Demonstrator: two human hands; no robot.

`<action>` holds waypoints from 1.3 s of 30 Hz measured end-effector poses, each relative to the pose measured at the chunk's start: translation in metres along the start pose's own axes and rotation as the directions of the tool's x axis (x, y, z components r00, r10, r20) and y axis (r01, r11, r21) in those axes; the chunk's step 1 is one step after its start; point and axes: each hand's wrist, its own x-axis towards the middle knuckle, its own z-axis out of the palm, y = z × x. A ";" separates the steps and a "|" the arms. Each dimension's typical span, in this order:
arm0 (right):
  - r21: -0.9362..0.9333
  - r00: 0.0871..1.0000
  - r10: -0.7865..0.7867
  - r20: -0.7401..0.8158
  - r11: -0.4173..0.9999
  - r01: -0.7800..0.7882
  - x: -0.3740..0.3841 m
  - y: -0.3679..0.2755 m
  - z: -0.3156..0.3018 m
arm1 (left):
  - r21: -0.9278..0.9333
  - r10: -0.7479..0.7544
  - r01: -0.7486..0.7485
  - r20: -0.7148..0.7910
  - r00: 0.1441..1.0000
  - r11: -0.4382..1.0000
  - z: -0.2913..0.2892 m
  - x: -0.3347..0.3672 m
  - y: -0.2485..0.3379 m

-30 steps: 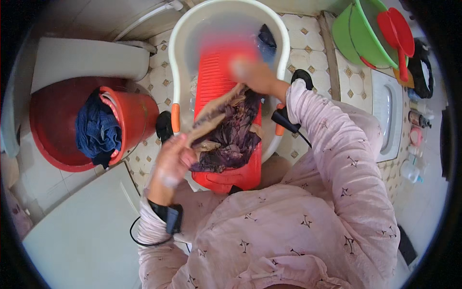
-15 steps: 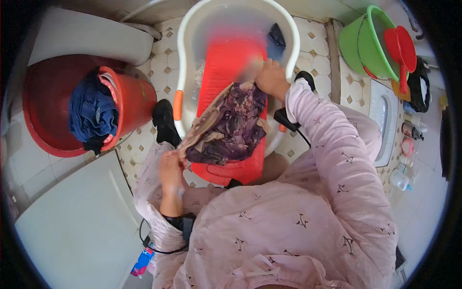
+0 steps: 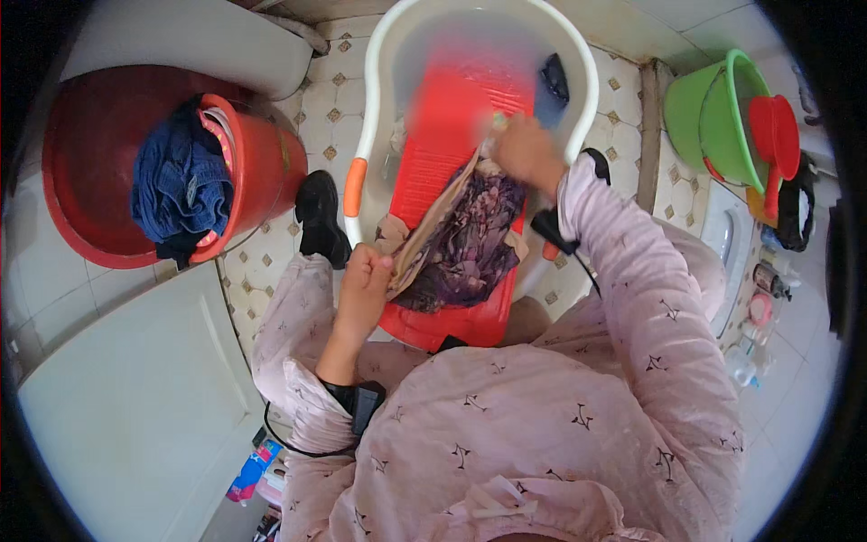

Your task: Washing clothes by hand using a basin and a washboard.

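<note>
A wet purple floral garment with a beige edge (image 3: 470,239) lies spread over a ridged red washboard (image 3: 433,176). The washboard slants out of a white tub (image 3: 368,117) holding cloudy water. My left hand (image 3: 364,275) is closed on the beige edge at the garment's lower left. At its upper end, my right hand (image 3: 528,155) is closed and slightly blurred by motion. Something pale with a hint of green pokes out past its fingers; its kind is unclear. Dark cloth (image 3: 554,79) sits in the water at the tub's right side.
At left, an orange-red bucket (image 3: 271,181) with blue denim (image 3: 185,185) stands in a dark red basin (image 3: 81,181). A green bucket (image 3: 700,117) with a red dipper (image 3: 774,135) is at right, near a squat toilet (image 3: 722,221) and several bottles. A pale panel (image 3: 135,388) fills the lower left.
The view has shifted, so the surroundings appear further right. My left hand has moved up a little with the garment's edge. The pale thing by my right hand is less smeared.
</note>
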 end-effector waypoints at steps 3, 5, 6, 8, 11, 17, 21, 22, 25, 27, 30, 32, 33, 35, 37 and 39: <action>0.222 0.852 -0.479 -0.214 0.825 0.519 -0.040 -0.042 0.026 | 0.362 0.133 -0.107 -0.047 0.990 0.926 0.018 -0.005 0.015; 0.111 0.802 -0.579 -0.145 0.796 0.595 -0.059 -0.055 0.009 | 0.504 0.278 -0.276 0.073 0.958 0.819 0.015 -0.011 0.014; -0.001 0.752 -0.655 -0.075 0.754 0.657 -0.064 -0.060 0.003 | 0.503 0.273 -0.267 0.063 0.960 0.822 0.014 -0.017 0.013; 0.110 0.953 -0.288 0.090 0.954 0.278 -0.041 -0.012 0.037 | 0.629 0.166 -0.174 0.072 0.983 0.758 0.016 -0.016 0.020; -0.018 0.994 0.012 0.106 1.000 -0.010 -0.026 0.022 -0.006 | 0.685 0.134 -0.193 0.139 0.981 0.703 0.016 -0.008 0.012; 0.539 0.993 -0.021 0.119 0.841 -0.047 -0.056 0.013 -0.006 | 0.843 0.280 -0.301 0.188 0.941 0.446 0.030 0.011 0.007; 0.811 0.878 -0.281 0.387 0.556 -0.179 -0.096 -0.011 -0.063 | 0.803 0.428 -0.399 0.202 0.881 0.442 0.037 0.025 -0.006; 0.759 0.738 -0.349 0.577 0.562 -0.328 -0.106 -0.020 -0.080 | 0.799 0.435 -0.396 0.189 0.880 0.453 0.038 0.030 -0.005; 0.805 0.604 -0.556 0.571 0.524 -0.279 -0.133 -0.034 -0.082 | 0.708 0.410 -0.332 0.067 0.910 0.623 0.042 0.058 0.002; 0.780 0.545 -0.669 0.506 0.624 0.042 -0.136 -0.053 -0.073 | 0.406 0.419 -0.365 -0.047 0.907 0.837 0.033 0.081 0.001; 0.705 0.521 -0.669 0.531 0.689 0.168 -0.135 -0.070 -0.048 | -0.165 0.369 -0.370 -0.038 0.929 0.914 0.042 0.073 0.030; 0.681 0.503 -0.668 0.549 0.706 0.195 -0.127 -0.087 -0.040 | -0.357 0.361 -0.329 0.027 0.932 0.875 0.040 0.056 0.060; 0.610 0.608 -0.608 0.510 0.754 0.243 -0.126 -0.097 -0.037 | -0.410 0.327 -0.254 0.118 0.937 0.876 0.040 0.047 0.068; 0.436 0.735 -0.459 0.498 0.866 0.246 -0.129 -0.121 -0.053 | -0.455 0.298 -0.179 0.206 0.932 0.872 0.034 0.040 0.074; 0.343 0.797 -0.503 0.335 0.853 0.395 -0.140 -0.121 -0.030 | -0.346 0.237 -0.138 0.265 0.935 0.928 0.029 0.041 0.077; 0.213 0.818 -0.549 0.169 0.831 0.514 -0.144 -0.116 -0.024 | -0.329 0.363 -0.283 0.214 0.907 0.901 0.024 0.048 0.077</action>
